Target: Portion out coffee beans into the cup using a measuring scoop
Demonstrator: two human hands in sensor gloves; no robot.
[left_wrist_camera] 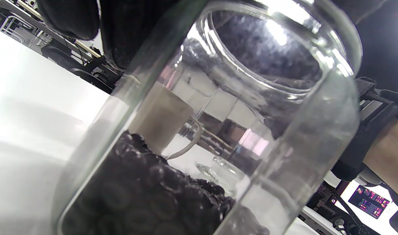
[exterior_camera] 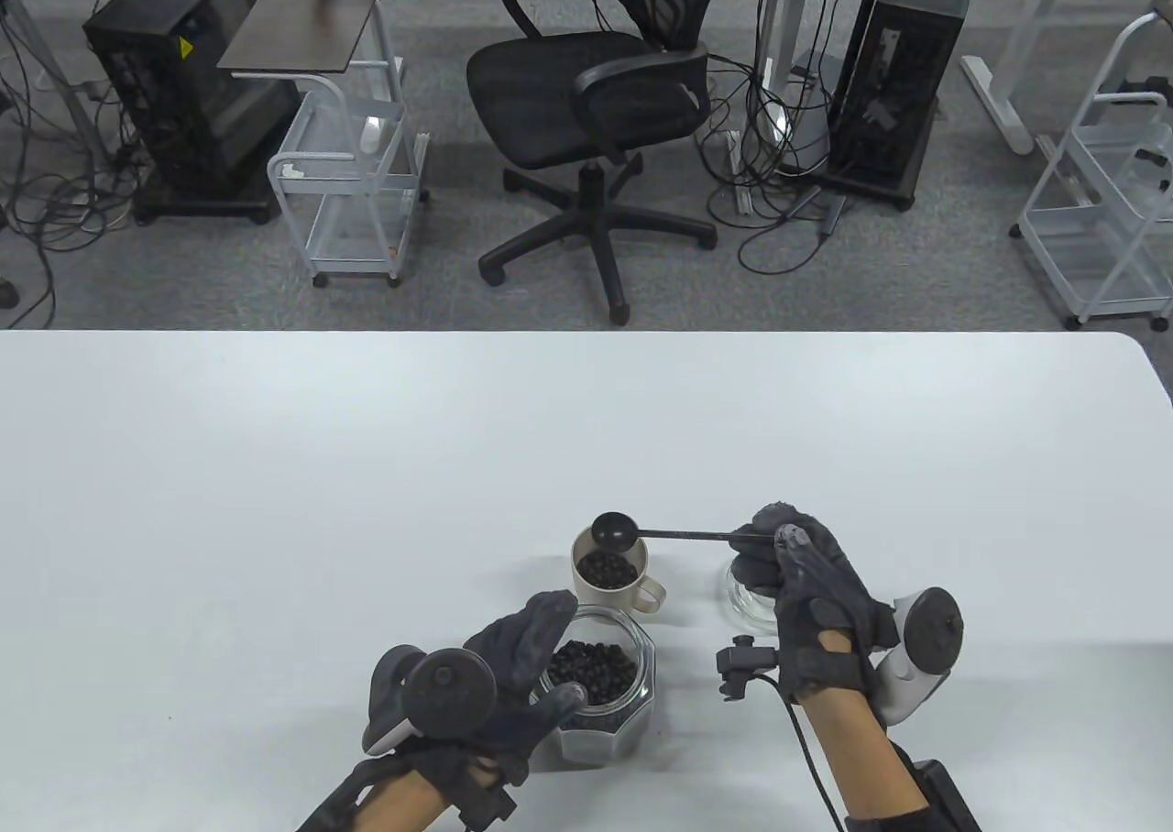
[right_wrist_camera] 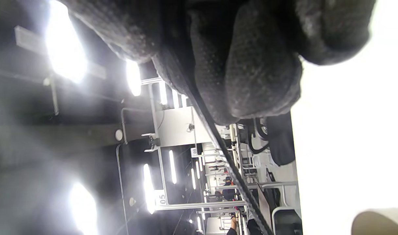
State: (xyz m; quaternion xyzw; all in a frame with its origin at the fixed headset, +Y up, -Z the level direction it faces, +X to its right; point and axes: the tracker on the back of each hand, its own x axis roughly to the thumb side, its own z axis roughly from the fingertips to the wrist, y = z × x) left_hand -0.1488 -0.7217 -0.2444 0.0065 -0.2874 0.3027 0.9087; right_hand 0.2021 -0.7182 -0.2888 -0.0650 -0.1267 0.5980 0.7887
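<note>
Right hand [exterior_camera: 806, 585] has its fingers pinched on the far end of the measuring scoop [exterior_camera: 612, 530], bowl hovering over the far rim of the cup [exterior_camera: 607, 574], which already shows coffee beans [exterior_camera: 607, 568] — looks like the tipping step, though whether the bowl is already emptied I can't quite tell. Left hand [exterior_camera: 513, 676] curls its fingers round the glass jar [exterior_camera: 600, 685] just in front; next calls for a swing back to the jar for another dip. White tabletop [exterior_camera: 275, 502], an office chair [exterior_camera: 596, 108] and wire carts on grey carpet beyond.
</note>
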